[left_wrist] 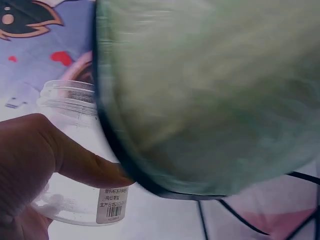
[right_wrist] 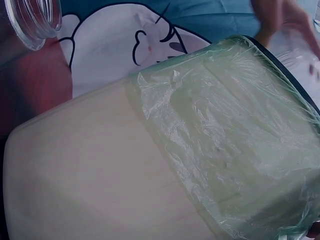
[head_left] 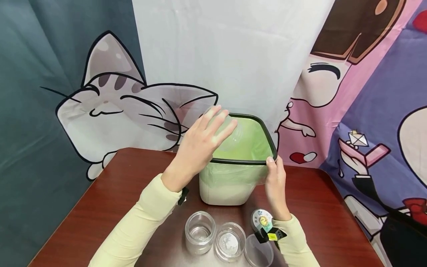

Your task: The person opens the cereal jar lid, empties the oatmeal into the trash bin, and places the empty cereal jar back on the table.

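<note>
My left hand (head_left: 201, 144) holds a clear plastic jar (left_wrist: 67, 200) tilted over the mouth of a white waste bin (head_left: 225, 194). In the left wrist view the thumb lies along the jar's side, beside a printed label (left_wrist: 111, 204) with a barcode. The fingers mostly hide the jar in the head view. A thin green bag (head_left: 233, 174) lines the bin and folds down over its outside under a black rim (head_left: 240, 162). At the rim's front right corner, my right hand (head_left: 277, 185) grips the bin, thumb on top.
Two clear jars without lids, a left one (head_left: 200, 235) and a right one (head_left: 230, 243), stand on the brown table (head_left: 100, 207) in front of the bin. Near the right wrist lie a round stickered lid (head_left: 261, 218) and a translucent disc (head_left: 258, 254). A cartoon-printed cloth (head_left: 233, 48) hangs behind.
</note>
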`<state>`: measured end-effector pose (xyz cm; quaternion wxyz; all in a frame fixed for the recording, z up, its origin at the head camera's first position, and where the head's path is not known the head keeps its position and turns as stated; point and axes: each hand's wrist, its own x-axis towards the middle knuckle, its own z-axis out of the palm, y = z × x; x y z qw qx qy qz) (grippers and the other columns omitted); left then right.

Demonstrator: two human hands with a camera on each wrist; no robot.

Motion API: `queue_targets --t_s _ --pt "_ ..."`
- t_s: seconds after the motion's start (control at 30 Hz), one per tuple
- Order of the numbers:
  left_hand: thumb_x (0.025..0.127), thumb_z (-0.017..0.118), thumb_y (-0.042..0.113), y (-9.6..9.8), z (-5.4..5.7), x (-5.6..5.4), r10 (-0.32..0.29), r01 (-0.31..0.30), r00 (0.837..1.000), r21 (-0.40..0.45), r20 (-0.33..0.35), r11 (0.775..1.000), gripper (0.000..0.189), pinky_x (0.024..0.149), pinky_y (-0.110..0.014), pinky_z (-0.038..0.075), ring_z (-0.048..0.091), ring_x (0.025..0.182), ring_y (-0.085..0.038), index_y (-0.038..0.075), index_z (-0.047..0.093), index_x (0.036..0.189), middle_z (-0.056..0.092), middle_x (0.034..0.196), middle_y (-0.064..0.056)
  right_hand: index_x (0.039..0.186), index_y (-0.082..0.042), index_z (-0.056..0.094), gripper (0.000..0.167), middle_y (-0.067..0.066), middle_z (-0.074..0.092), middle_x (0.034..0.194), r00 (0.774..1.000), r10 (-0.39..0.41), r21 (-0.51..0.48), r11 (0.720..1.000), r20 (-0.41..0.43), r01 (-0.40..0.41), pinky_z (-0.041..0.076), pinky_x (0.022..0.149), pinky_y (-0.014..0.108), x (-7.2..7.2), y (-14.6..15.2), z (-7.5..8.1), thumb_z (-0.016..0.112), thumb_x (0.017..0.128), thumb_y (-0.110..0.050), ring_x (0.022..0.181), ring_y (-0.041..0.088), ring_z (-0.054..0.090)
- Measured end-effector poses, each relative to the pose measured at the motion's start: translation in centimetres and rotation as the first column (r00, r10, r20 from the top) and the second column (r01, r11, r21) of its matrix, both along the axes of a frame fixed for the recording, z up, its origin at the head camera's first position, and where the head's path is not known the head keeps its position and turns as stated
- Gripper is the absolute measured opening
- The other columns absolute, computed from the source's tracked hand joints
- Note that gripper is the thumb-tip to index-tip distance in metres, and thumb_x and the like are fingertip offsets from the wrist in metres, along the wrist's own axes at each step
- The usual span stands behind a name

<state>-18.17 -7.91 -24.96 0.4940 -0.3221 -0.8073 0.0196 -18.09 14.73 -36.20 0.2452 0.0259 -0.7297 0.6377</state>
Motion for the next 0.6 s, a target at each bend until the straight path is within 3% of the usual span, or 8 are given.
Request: queue_targets --t_s 0.17,0.4,0.53,0.6 --pt "0.074 0.053 -0.013 -0.8 -0.9 -0.7 0.031 -0.031 1.0 -0.013 0.0 0.999 0.058 0.107 -0.034 0.027 0.034 0.129 -0.029 0.015 0.056 0.124 0.048 0.129 -0.011 0.122 -0.009 0.051 0.037 0.001 0.05 0.094 1.0 -0.008 0.008 1.0 0.002 0.008 0.037 0.065 0.024 0.0 0.0 0.0 0.042 0.095 -0.032 0.077 0.015 0.044" --pt "0.065 0.038 -0.022 -1.9 -1.6 -0.5 -0.052 0.049 0.998 0.154 0.021 0.987 0.077 0.102 -0.038 0.035 0.029 0.131 -0.032 0.015 0.05 0.131 0.042 0.136 -0.013 0.124 -0.009 0.05 0.038 -0.001 0.053 0.103 1.0 0.002 0.005 1.0 -0.015 -0.002 0.036 0.071 0.025 -0.1 0.0 -0.2 0.042 0.095 -0.034 0.087 0.015 0.045" --pt "0.062 0.035 -0.021 -2.6 -2.3 -0.1 -0.064 0.049 0.996 0.221 0.063 0.974 0.08 0.094 -0.04 0.042 0.028 0.132 -0.031 0.016 0.05 0.131 0.042 0.136 -0.012 0.124 -0.008 0.05 0.038 0.0 0.053 0.107 1.0 0.004 0.005 1.0 -0.022 -0.004 0.035 0.074 0.024 -0.1 0.0 -0.2 0.042 0.095 -0.032 0.091 0.014 0.045" --pt "0.065 0.037 -0.02 -2.9 -2.6 0.1 -0.053 0.033 0.996 0.249 0.073 0.968 0.077 0.083 -0.041 0.048 0.028 0.132 -0.03 0.017 0.05 0.131 0.041 0.137 -0.011 0.124 -0.007 0.05 0.038 0.001 0.053 0.107 1.0 0.007 0.001 1.0 -0.025 -0.007 0.035 0.074 0.023 -0.1 0.0 -0.2 0.041 0.096 -0.031 0.09 0.014 0.045"
